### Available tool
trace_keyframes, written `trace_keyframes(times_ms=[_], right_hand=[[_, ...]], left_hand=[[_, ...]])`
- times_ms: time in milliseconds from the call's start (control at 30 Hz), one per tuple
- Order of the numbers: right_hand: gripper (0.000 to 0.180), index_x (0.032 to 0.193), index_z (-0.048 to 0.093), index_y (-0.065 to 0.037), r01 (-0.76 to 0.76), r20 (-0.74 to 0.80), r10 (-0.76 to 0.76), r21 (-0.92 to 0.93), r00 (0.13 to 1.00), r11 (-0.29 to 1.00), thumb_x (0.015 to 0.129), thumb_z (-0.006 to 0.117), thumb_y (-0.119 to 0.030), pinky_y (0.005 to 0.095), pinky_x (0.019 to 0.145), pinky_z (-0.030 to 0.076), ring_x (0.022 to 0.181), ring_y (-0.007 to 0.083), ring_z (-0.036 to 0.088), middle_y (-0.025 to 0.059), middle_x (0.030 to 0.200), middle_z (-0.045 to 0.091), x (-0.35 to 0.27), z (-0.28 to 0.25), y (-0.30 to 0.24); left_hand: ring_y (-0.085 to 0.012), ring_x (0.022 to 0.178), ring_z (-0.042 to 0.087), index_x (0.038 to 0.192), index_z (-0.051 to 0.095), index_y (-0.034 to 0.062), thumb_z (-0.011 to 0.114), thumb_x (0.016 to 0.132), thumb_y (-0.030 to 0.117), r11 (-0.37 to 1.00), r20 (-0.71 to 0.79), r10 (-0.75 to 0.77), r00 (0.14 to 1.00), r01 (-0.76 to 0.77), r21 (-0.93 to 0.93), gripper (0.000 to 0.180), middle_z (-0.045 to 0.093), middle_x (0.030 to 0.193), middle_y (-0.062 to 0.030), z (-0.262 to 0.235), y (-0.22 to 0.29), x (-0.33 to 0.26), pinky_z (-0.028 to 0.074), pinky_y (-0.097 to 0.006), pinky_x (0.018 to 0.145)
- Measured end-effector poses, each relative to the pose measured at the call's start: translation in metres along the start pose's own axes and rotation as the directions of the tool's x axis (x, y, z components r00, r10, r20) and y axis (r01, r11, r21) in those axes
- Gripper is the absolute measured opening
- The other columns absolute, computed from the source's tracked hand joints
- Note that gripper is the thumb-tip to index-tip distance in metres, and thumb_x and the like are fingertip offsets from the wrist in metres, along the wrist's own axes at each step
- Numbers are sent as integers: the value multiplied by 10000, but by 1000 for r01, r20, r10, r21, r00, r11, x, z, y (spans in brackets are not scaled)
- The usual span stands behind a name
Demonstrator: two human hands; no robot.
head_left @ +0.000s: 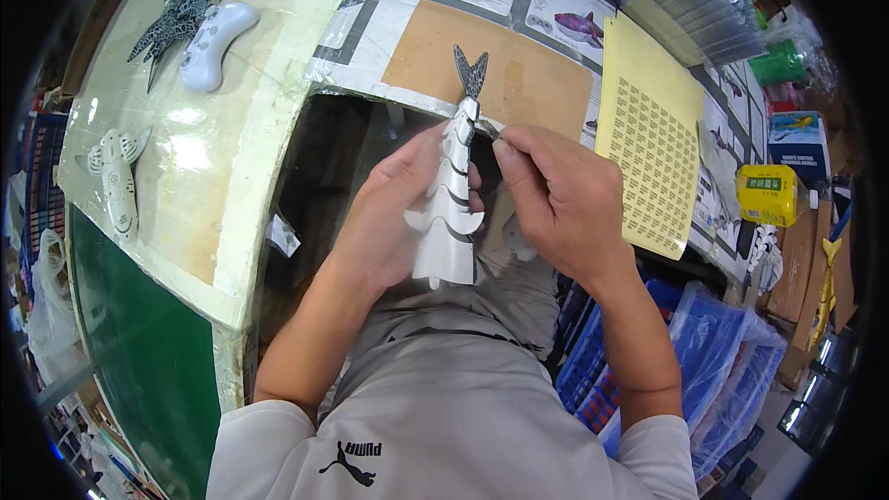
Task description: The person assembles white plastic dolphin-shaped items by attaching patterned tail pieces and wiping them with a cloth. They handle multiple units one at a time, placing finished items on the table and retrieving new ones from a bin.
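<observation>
My left hand [391, 199] is wrapped round a white segmented toy fish body [447, 245], held over my lap with its narrow end pointing away from me. At that far end stands a dark, patterned forked tail fin [471, 74]. Dark gaps show between the overlapping white segments. My right hand [574, 194] is closed, thumb and forefinger pinched beside the narrow end of the body. A small dark piece shows at those fingertips, too small to name. The body partly hides the fingers of my left hand.
A white game controller [215, 44] and a dark patterned toy [190, 5] lie at the far left, with a white toy part [118, 181] nearer. On the right are a yellow label sheet [648, 139], a yellow bottle [770, 194] and a blue plastic-lined bin [704, 361].
</observation>
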State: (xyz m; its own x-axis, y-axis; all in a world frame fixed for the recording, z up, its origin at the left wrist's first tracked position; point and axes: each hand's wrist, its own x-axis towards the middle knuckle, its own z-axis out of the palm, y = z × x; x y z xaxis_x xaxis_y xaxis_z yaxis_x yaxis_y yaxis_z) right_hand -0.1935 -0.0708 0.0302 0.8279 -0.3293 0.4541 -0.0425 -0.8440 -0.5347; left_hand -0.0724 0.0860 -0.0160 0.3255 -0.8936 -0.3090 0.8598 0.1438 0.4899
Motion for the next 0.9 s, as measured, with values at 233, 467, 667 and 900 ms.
trace_keyframes(times_ms=[233, 467, 667, 900], right_hand=[[49, 862, 669, -81, 48, 63, -51, 37, 997, 998, 901, 694, -63, 392, 540, 500, 616, 271, 647, 74, 696, 626, -10, 6, -9], [139, 952, 705, -65, 202, 161, -173, -184, 972, 962, 823, 747, -35, 355, 509, 476, 595, 230, 627, 62, 692, 615, -8, -5, -13], [220, 969, 718, -65, 272, 153, -242, -232, 958, 934, 763, 783, -20, 359, 487, 444, 560, 224, 588, 50, 676, 592, -9, -8, -14], [221, 970, 714, -44, 324, 156, -294, -225, 943, 919, 767, 798, -20, 354, 488, 439, 556, 230, 588, 52, 680, 599, -9, -3, -14]], left_hand=[[-178, 852, 700, 1431, 570, 3, 529, 1106, 254, 999, -33, 26, 999, -26, 19, 413, 711, 1029, -87, -1, 0, 1, 593, -322, 760], [-151, 775, 691, 1375, 618, -8, 531, 1097, 218, 996, -94, 35, 995, -27, 87, 369, 714, 1009, -73, 7, 2, -3, 585, -292, 687], [-142, 749, 687, 1361, 627, -9, 538, 1089, 211, 991, -135, 46, 990, -28, 131, 361, 715, 958, -77, 11, 6, -8, 580, -285, 672], [-150, 730, 689, 1294, 655, -14, 542, 1084, 237, 989, -119, 38, 992, -20, 148, 346, 713, 915, -92, 7, 9, -9, 571, -282, 657]])
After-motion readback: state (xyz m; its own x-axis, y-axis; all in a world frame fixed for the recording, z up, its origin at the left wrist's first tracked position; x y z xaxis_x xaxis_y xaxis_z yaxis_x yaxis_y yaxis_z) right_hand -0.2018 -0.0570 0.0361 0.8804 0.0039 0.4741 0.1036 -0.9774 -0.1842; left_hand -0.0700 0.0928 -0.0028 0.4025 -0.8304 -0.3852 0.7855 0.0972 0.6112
